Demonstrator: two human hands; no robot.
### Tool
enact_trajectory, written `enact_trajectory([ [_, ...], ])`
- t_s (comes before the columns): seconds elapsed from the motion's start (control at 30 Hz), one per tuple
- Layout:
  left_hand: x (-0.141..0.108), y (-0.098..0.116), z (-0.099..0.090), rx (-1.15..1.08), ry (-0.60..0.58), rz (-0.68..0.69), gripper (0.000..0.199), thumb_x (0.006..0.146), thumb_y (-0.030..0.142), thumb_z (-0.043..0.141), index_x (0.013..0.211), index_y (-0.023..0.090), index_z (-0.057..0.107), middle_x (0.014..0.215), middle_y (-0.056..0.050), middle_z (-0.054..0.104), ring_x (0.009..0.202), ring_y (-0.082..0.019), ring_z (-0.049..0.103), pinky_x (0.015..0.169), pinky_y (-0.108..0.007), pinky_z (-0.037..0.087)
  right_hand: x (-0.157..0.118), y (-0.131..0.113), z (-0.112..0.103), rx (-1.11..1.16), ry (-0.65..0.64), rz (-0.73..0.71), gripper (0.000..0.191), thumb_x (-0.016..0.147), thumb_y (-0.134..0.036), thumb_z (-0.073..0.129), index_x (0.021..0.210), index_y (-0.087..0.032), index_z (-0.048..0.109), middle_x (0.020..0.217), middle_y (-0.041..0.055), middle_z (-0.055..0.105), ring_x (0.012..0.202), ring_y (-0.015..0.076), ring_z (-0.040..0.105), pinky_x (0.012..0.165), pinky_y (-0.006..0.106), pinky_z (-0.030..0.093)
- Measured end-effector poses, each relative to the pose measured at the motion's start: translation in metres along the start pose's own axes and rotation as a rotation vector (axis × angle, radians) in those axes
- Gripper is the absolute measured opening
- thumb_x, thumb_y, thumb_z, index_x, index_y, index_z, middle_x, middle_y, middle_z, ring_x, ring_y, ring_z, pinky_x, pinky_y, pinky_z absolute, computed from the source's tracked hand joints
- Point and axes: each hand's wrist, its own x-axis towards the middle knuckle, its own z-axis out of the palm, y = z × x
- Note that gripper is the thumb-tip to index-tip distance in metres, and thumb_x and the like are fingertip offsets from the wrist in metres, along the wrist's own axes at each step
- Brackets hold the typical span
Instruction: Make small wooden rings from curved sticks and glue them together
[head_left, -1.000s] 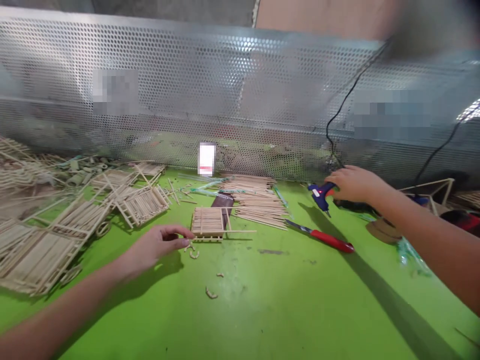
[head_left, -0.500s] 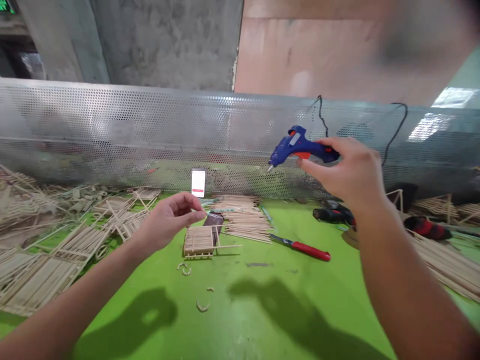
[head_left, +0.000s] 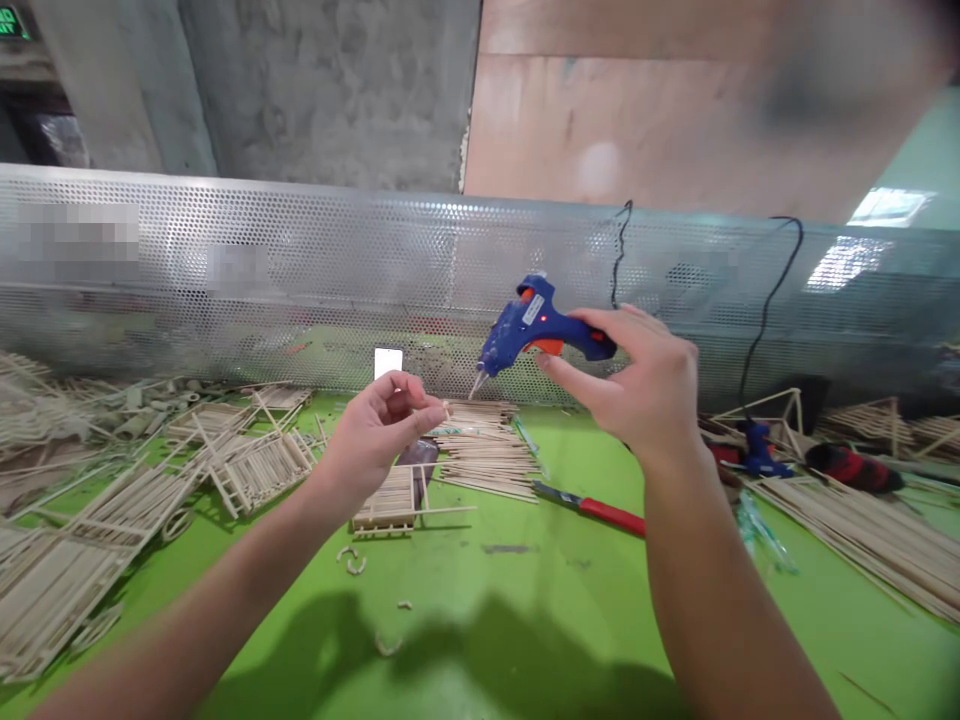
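My right hand is closed round the handle of a blue hot glue gun with an orange trigger. Its nozzle points down and left, a short way from my left fingertips. My left hand pinches a tiny pale piece, which looks like a bit of bamboo stick. Below that hand a small frame of thin sticks rests on the green table, partly covered by my wrist. A few curved pale bits lie in front of it.
A bundle of thin sticks lies behind, beside red-handled pliers or cutters. Stick-built models crowd the left. More sticks and a second blue glue gun are at the right. A perforated metal screen stands at the back.
My right hand has brought the glue gun left and down, closer to my left hand. My left hand has shifted right, the small piece still pinched.
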Motion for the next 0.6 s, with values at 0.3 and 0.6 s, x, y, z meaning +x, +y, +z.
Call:
enact_trajectory([
  [0.3,-0.0002,-0.0028,0.0026,0.074,0.049,0.028,0.03,0.078,0.032,0.084,0.084,0.022,0.056,0.081,0.001,0.071,0.062,-0.01,0.055,0.052,-0.022,0.041,-0.0026,-0.0042,0.0037,-0.027,-0.037,-0.117,0.032,0.085,-0.04,0.076,0.111,-0.023,0.074,0.104,0.008,0.08,0.093,0.031,0.075,0.091,0.051,0.056],
  [0.6,0.0028,-0.0071,-0.0024,0.014,0.006,0.053,0.033,0.079,0.035,0.088,0.089,0.021,0.06,0.081,0.002,0.072,0.059,-0.006,0.054,0.052,-0.019,0.041,-0.0033,-0.0061,0.0071,-0.082,-0.106,-0.056,0.039,0.087,-0.049,0.072,0.116,-0.022,0.073,0.107,0.0072,0.079,0.091,0.0285,0.073,0.095,0.049,0.052],
])
